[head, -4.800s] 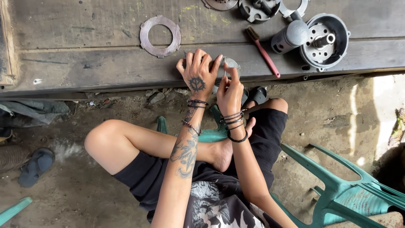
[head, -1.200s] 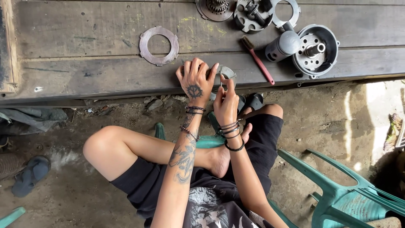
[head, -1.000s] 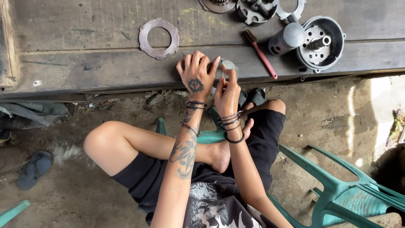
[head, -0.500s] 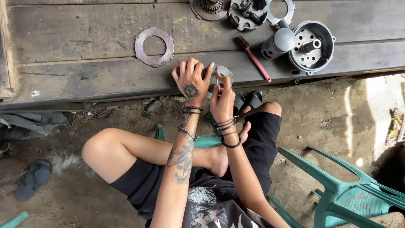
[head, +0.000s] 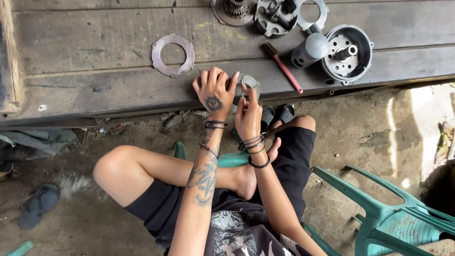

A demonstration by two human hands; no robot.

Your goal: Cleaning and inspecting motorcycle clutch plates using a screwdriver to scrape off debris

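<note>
My left hand (head: 215,92) rests with spread fingers on a grey metal ring plate (head: 250,81) at the front edge of the wooden bench (head: 95,90), pressing it down. My right hand (head: 248,115) is pinched on a thin metal tool (head: 242,88) held upright against the plate. Most of the plate is hidden under my left hand. Bracelets circle both wrists.
A second ring plate (head: 173,55) lies on the bench to the left. A red-handled brush (head: 284,68), a grey cylinder (head: 310,49) and a round metal housing (head: 347,53) lie to the right, gear parts (head: 265,12) at the back. A green plastic chair (head: 393,213) lies at lower right.
The view has shifted slightly; both hands stay on the plate at the bench edge, with my right hand working the thin tool against it.
</note>
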